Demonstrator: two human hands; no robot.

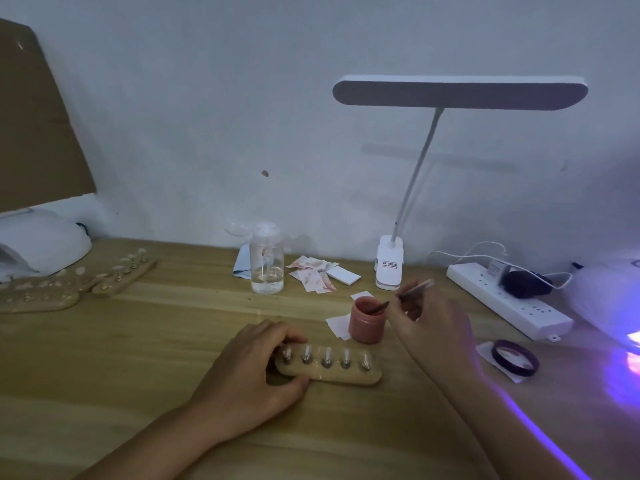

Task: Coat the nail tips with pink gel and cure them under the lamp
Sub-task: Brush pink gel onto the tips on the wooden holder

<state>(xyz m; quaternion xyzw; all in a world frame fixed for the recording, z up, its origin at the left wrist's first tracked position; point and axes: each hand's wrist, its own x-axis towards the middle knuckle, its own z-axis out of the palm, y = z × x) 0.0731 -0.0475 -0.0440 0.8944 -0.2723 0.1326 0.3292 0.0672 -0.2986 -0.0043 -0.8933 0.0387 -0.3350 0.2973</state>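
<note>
A wooden holder (346, 373) with several clear nail tips (326, 358) on metal stands lies near the table's front. My left hand (249, 372) grips its left end, fingers over the top and thumb at the front edge. Behind it stands an open pink gel jar (366, 323). My right hand (433, 323) pinches a thin brush (401, 295) whose bristle end dips into the jar's mouth. A curing lamp (616, 299) at the far right casts purple light across the table.
A second white lamp (41, 244) sits back left, with more wooden holders (124, 275) of nail tips beside it. A clear bottle (266, 265), stained wipes (313, 271), a clip desk lamp (389, 265), a power strip (509, 299) and a purple jar lid (516, 356) are also on the table.
</note>
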